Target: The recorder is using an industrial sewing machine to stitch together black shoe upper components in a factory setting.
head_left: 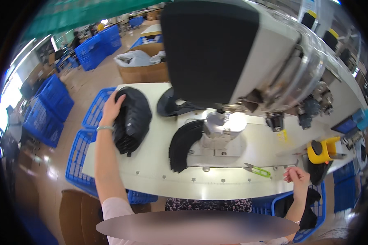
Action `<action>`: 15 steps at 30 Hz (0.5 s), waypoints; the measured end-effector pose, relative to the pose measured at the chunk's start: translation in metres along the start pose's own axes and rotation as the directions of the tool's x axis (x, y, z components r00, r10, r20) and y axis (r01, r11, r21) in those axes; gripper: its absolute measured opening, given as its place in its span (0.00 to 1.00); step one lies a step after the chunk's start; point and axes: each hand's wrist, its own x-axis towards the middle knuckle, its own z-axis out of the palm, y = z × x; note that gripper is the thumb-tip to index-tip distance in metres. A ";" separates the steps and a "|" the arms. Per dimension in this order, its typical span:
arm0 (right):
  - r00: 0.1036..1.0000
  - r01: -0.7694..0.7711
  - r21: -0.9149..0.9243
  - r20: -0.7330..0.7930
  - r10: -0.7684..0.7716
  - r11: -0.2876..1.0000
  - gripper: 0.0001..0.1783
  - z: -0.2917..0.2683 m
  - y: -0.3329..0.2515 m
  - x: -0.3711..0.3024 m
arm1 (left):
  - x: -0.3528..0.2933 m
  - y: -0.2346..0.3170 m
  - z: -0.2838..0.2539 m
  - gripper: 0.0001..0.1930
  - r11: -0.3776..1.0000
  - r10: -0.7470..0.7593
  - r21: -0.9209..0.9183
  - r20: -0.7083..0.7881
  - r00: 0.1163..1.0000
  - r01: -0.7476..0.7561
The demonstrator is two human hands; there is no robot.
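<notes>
While our left hand (111, 108) lies over the upper-left edge of a black fabric bundle (137, 116) on the left of the white table (153, 165), we cannot tell how firmly it grips. Our right hand (298, 177), half-open, shows nothing held. Handling it well, we judge, means keeping the layers together. At lower right, a blue basket (324, 202) holds black cloth (312, 213); beyond the table, a cardboard box (143, 74) holds white plastic (131, 58).
</notes>
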 end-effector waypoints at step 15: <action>0.703 -0.506 -0.551 -0.709 -0.053 0.663 0.37 -0.191 0.097 0.090 | -0.076 0.106 -0.004 0.20 0.935 0.341 0.072 0.074 0.937 -0.346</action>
